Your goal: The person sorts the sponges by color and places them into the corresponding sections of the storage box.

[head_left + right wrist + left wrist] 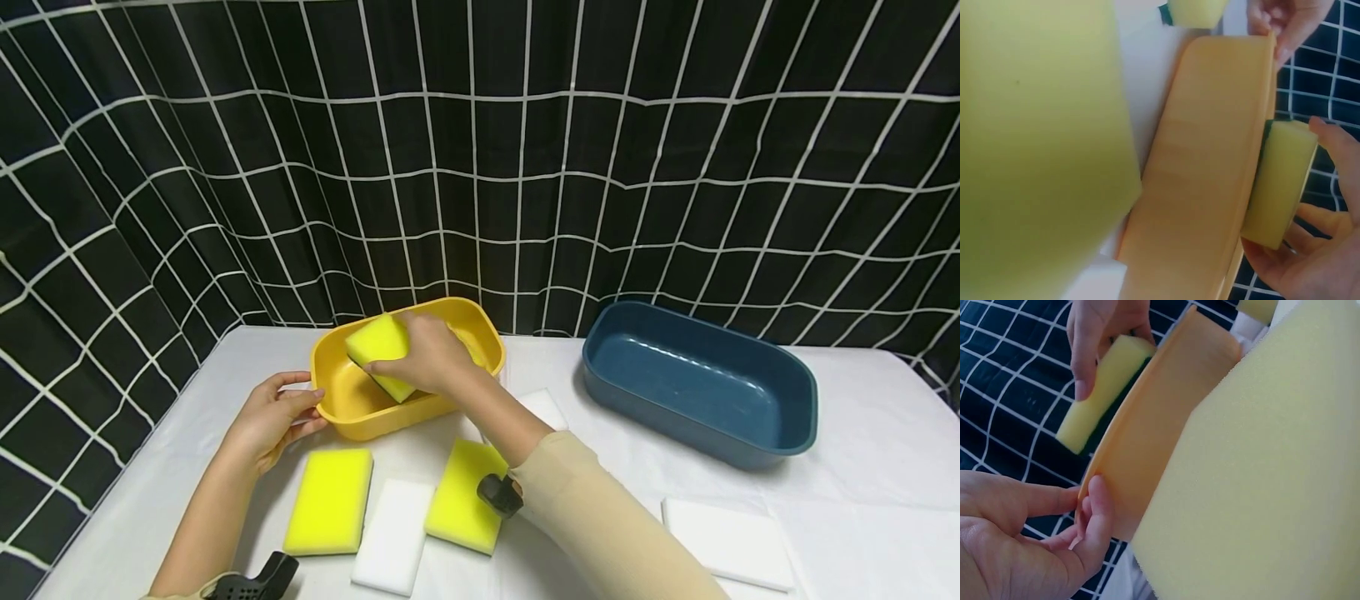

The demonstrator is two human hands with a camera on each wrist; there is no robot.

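Note:
My right hand (pixel 431 354) grips a yellow sponge (pixel 380 346) with a dark green scouring side, over the yellow tub (pixel 411 423). In the right wrist view the sponge (pixel 1282 184) stands partly above the tub's rim, thumb on one side and fingers on the other. My left hand (pixel 273 417) pinches the tub's left end at the rim, thumb on one face and fingers on the other, as the left wrist view shows at the tub wall (pixel 1147 419). More yellow shows inside the tub beyond my right hand, which partly hides it.
In front of the tub lie two yellow sponges (pixel 330 502) (pixel 468 496) with a white block (pixel 393 536) between them. Another white block (pixel 545 408) is partly behind my right forearm. A dark blue tub (pixel 697 383) stands at right; a white slab (pixel 727 543) lies before it.

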